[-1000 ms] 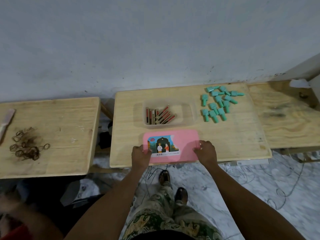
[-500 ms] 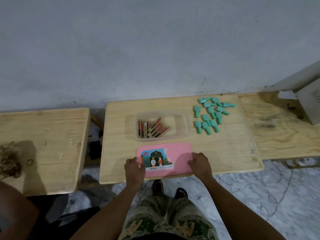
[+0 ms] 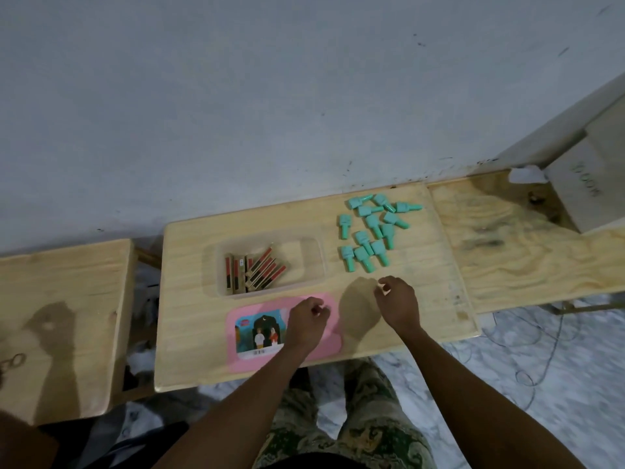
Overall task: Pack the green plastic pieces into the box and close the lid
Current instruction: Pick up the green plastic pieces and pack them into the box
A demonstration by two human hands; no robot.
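A cluster of small green plastic pieces (image 3: 370, 231) is spread on the far right of a pale wooden table (image 3: 189, 319), well apart from the clear plastic box (image 3: 313, 262), which is seen open and holding red-and-black sticks (image 3: 253, 270). The flat pink lid with a picture label (image 3: 243, 333) is laid just in front of the box. The left hand (image 3: 306, 321) is held over the lid with fingers loosely curled and seemingly empty, while the right hand (image 3: 399, 301) is poised near the pieces, fingers curled together, nothing gripped.

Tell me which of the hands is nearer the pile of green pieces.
Right. The right hand is just below the green pieces; the left hand is farther back, over the pink lid.
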